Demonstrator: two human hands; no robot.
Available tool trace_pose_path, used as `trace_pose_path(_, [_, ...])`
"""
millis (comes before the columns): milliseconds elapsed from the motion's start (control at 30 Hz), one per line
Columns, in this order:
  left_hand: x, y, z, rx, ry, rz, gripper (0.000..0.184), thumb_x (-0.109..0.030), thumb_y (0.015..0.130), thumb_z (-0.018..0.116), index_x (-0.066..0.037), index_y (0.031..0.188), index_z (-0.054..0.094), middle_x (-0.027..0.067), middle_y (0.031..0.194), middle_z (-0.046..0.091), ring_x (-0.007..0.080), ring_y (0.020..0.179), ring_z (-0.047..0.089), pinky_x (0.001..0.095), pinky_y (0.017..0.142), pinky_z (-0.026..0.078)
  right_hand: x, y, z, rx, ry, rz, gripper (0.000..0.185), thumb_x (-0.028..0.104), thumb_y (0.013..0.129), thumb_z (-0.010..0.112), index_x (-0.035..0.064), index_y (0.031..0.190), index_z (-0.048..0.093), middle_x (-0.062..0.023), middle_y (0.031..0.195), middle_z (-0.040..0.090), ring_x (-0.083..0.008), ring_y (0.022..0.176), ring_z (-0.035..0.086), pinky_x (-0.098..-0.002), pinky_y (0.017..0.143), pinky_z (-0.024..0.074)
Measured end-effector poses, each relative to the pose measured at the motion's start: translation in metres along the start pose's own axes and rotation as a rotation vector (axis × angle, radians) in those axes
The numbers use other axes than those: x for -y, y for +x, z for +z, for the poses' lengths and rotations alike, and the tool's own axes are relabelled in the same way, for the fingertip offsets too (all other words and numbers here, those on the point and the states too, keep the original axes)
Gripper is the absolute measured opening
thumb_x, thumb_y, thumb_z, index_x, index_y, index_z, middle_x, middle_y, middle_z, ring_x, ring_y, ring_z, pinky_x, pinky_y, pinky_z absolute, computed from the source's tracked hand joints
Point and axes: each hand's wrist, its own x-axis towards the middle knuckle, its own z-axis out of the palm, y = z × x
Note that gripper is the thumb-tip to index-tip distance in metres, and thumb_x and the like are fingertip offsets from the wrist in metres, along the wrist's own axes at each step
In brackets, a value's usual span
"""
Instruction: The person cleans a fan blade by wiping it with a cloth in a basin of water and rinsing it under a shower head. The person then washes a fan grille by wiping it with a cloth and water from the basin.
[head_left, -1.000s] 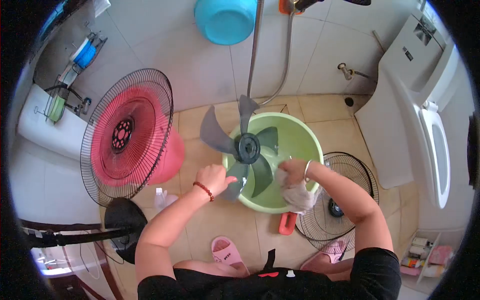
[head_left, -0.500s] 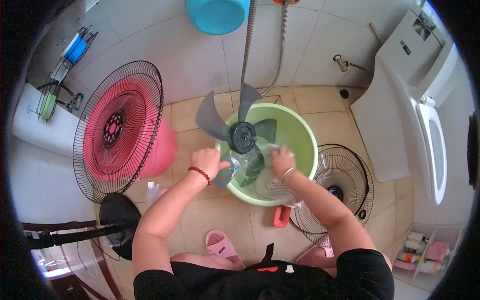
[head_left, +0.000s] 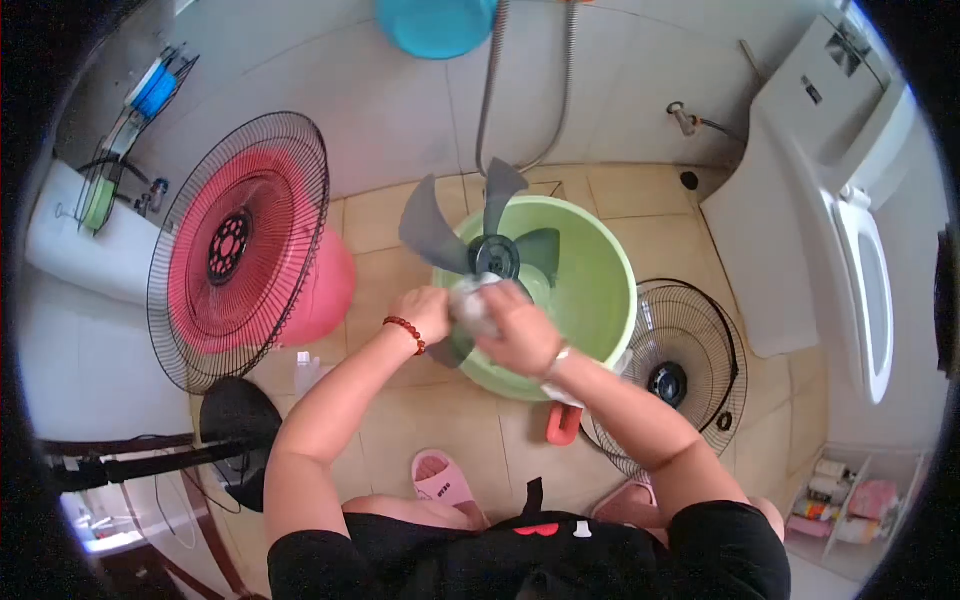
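A dark grey fan blade (head_left: 432, 232) with several vanes tilts over the light green basin (head_left: 600, 255), its black hub facing up. My left hand (head_left: 425, 312), with a red bead bracelet at the wrist, is closed on a lower vane at the basin's left rim. In my right hand (head_left: 520, 330) is a whitish cloth (head_left: 474, 306), pressed on the vane just below the hub, close to my left fingers. Cloth and hand hide much of the lower vanes. The basin's red handle (head_left: 564, 424) sticks out at the front.
A black wire fan grille (head_left: 240, 330) leans on a pink bucket (head_left: 325, 290) at left. Another grille (head_left: 690, 345) lies on the floor at right, by the toilet (head_left: 800, 230). The fan's black base (head_left: 240, 430) stands lower left. A blue basin (head_left: 438, 25) hangs behind.
My right hand has moved left with the cloth, from inside the basin onto the vane beside my left hand. The fan blade has shifted slightly; my left hand keeps its hold.
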Motion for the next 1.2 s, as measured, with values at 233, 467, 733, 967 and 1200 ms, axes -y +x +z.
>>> trace_pose_path(233, [0.021, 0.013, 0.020, -0.029, -0.142, -0.060, 0.029, -0.031, 0.075, 0.066, -0.002, 0.072, 0.065, 0.0195, 0.079, 0.064, 0.0334, 0.079, 0.063, 0.0408, 0.070, 0.048, -0.081, 0.011, 0.063, -0.142, -0.332, -0.027, 0.046, 0.009, 0.066, 0.063, 0.0090, 0.110, 0.047, -0.0177, 0.108, 0.047, -0.0358, 0.098, 0.049, -0.0452, 0.079, 0.0455])
trace_pose_path(467, [0.006, 0.001, 0.004, 0.049, -0.100, -0.096, 0.033, -0.029, 0.078, 0.065, 0.001, 0.092, 0.065, 0.0199, 0.099, 0.063, 0.0354, 0.093, 0.061, 0.0436, 0.077, 0.049, -0.166, -0.025, 0.046, 0.241, -0.734, 0.393, 0.047, 0.020, 0.074, 0.060, 0.0030, 0.116, 0.047, -0.0188, 0.113, 0.050, -0.0356, 0.106, 0.050, -0.0442, 0.088, 0.0433])
trace_pose_path(733, [0.032, -0.002, -0.012, 0.108, -0.086, -0.161, 0.025, -0.027, 0.074, 0.066, -0.003, 0.080, 0.068, 0.0172, 0.088, 0.066, 0.0336, 0.083, 0.064, 0.0423, 0.073, 0.050, -0.050, -0.025, -0.001, 0.344, -0.663, 0.407, 0.041, 0.023, 0.075, 0.057, -0.0014, 0.108, 0.053, -0.0222, 0.106, 0.055, -0.0332, 0.095, 0.059, -0.0390, 0.080, 0.0504])
trace_pose_path(967, [0.027, -0.015, -0.014, 0.027, -0.105, -0.077, 0.024, -0.028, 0.077, 0.065, -0.004, 0.079, 0.067, 0.0172, 0.085, 0.066, 0.0348, 0.083, 0.063, 0.0426, 0.073, 0.048, -0.077, 0.009, -0.036, 0.280, -0.735, 0.519, 0.040, 0.019, 0.079, 0.055, -0.0001, 0.114, 0.050, -0.0220, 0.109, 0.055, -0.0350, 0.102, 0.055, -0.0429, 0.089, 0.0442])
trace_pose_path(1200, [0.012, -0.012, 0.011, -0.133, -0.079, -0.030, 0.024, -0.024, 0.074, 0.066, -0.001, 0.072, 0.066, 0.0218, 0.077, 0.063, 0.0370, 0.077, 0.062, 0.0452, 0.069, 0.048, -0.172, -0.013, 0.065, 0.489, -0.884, 0.132, 0.049, 0.015, 0.068, 0.057, -0.0013, 0.113, 0.050, -0.0205, 0.102, 0.057, -0.0347, 0.102, 0.056, -0.0487, 0.082, 0.0474])
